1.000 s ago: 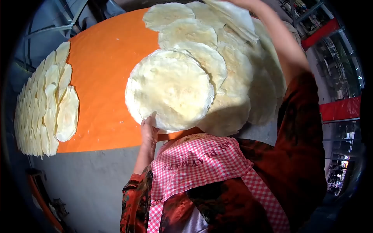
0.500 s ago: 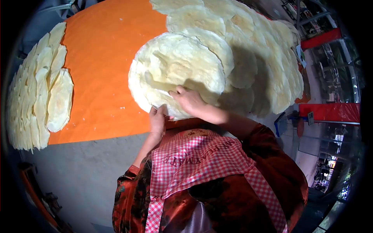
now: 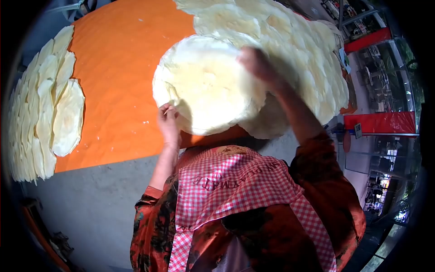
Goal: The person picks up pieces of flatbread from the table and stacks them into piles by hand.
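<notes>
Your left hand (image 3: pixel 169 119) pinches the round sheet (image 3: pixel 208 86) by its edge; your right hand (image 3: pixel 257 63) is too blurred to tell its opening or hold.

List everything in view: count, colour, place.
Front round sheet: one, perhaps layered, cream, centre
Right overlapping sheets: many, cream, upper right
Left overlapping sheets: many, cream, far left
Orange cover: one, orange, between them
Floor: one, grey, lower left
Red bands: two, red, right
Background clutter: uncountable, mixed, right
Checked apron: one, pink-white, lower centre
Sleeves: two, red, black, bottom
Left hand: one, bare, front sheet's lower-left edge
Right hand: one, blurred, over front sheet's upper right
</notes>
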